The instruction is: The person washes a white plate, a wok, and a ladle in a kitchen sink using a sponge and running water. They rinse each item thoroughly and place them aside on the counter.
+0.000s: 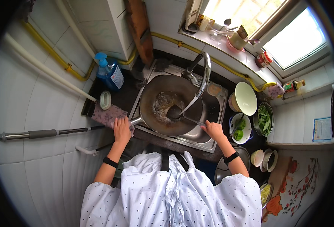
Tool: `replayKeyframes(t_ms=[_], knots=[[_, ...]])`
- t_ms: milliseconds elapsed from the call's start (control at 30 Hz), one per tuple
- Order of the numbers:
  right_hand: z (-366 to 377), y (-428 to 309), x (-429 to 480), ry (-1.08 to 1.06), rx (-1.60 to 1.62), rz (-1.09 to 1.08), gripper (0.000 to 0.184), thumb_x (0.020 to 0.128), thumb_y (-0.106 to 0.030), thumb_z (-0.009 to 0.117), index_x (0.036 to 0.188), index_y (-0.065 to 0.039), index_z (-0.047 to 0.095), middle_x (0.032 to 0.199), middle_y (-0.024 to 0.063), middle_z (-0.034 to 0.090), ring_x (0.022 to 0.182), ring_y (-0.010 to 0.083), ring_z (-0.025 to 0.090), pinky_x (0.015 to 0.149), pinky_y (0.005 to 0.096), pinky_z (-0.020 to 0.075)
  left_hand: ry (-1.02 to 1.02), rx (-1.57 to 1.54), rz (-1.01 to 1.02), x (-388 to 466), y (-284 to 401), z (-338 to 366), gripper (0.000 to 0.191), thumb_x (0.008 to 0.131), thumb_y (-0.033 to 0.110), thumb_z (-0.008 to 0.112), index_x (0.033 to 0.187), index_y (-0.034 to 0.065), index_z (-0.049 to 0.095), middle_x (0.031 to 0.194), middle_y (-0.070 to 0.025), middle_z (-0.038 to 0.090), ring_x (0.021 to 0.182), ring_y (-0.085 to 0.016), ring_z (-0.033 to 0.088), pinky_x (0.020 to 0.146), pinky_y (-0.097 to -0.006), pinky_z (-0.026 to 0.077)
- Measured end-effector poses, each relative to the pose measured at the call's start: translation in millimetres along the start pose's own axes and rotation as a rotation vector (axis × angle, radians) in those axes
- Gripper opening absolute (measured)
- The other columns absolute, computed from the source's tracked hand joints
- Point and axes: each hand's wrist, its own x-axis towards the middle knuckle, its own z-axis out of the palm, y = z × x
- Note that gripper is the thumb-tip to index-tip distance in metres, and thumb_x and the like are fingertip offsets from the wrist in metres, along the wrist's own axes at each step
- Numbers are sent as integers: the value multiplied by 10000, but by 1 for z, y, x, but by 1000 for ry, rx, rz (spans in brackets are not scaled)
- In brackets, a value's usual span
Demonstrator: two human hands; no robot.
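A dark wok [152,85] rests over the stainless steel sink [216,133], with cloudy water moving in its bottom. My left hand [122,131] grips the wok's metal handle [136,121] through a pink patterned cloth [107,114]; the fingers' undersides are hidden. In my right hand [213,130] is the handle of a wok spatula [174,112], whose dark blade dips into the wok. Water [190,105] runs from the curved chrome faucet [207,72] down beside the blade.
Blue soap bottle [110,75] and a small oval dish [105,100] stand at left. To the right are a pale bowl [245,98], a bowl of green peppers [247,136], a leafy-greens bowl [264,118] and a metal lid [242,153]. A pole [43,134] juts out left.
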Motion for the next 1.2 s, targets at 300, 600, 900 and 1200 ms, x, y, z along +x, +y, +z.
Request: replayKeyframes(t_ms=[300,600,900,1200], knots=[[-31,-30,-19,-71,3,109,373,818,-420,511,804,-48,539,592,154,581,598,322,599,494,412,465,31,-30,-5,-2,-5,8,533,610,66,611,1118,-15,474,952,-127,536,964,-270,491,980,-386,296],[-6,-36,-18,-415,714,274,470,874,-404,464,756,45,538,590,107,557,498,248,545,463,339,433,1,-66,-29,-1,-2,2,540,590,83,647,1095,7,472,953,-115,530,966,-266,488,965,-389,303],[11,-39,-33,-1136,2401,863,411,940,-379,267,751,-60,444,476,-81,254,355,44,224,357,191,216,44,-75,-19,-2,-3,3,516,585,77,634,1071,12,475,918,-110,524,944,-264,491,950,-398,309],[7,-45,-48,-891,2224,712,447,945,-394,269,859,-20,501,469,-64,285,346,43,250,332,189,230,-4,13,-43,0,1,-2,448,633,126,633,1042,33,478,911,-91,528,943,-238,497,953,-380,303]])
